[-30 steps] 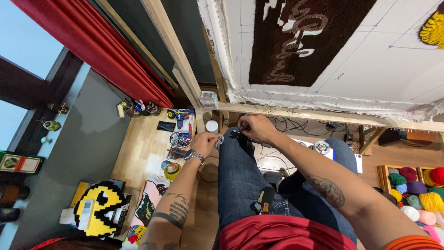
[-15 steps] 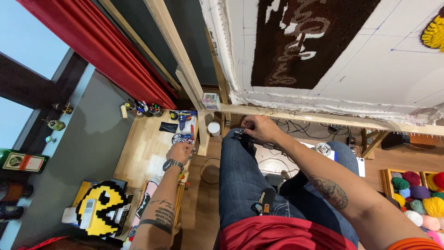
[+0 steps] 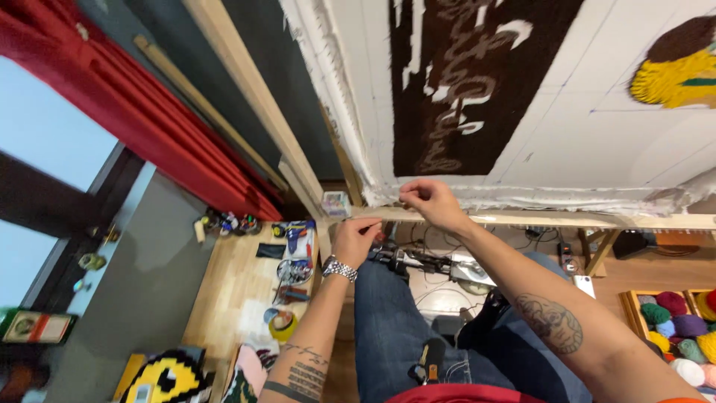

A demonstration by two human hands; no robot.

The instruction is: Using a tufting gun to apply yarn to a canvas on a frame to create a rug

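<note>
A white tufting cloth (image 3: 597, 142) with a dark brown tufted patch (image 3: 462, 82) is stretched on a wooden frame (image 3: 567, 219). My right hand (image 3: 429, 203) is raised to the cloth's frayed lower edge, with its fingertips pinched on the fringe. Just below and to the left, my left hand (image 3: 356, 239), with a metal watch on the wrist, is curled shut against the frame's lower bar. Nothing shows inside it. A dark tool (image 3: 406, 261) rests across my jeans-clad knees beneath both hands.
A low wooden side table (image 3: 239, 291) at the left carries tape rolls, small tools and a blue-handled item. Red curtains (image 3: 149, 127) hang by a window. A box of coloured yarn balls (image 3: 679, 328) stands at the right. Cables lie on the floor under the frame.
Both hands have risen from my knee. The left hand dipped toward the side table, then came up to the frame bar. The right hand moved up to the cloth's lower edge.
</note>
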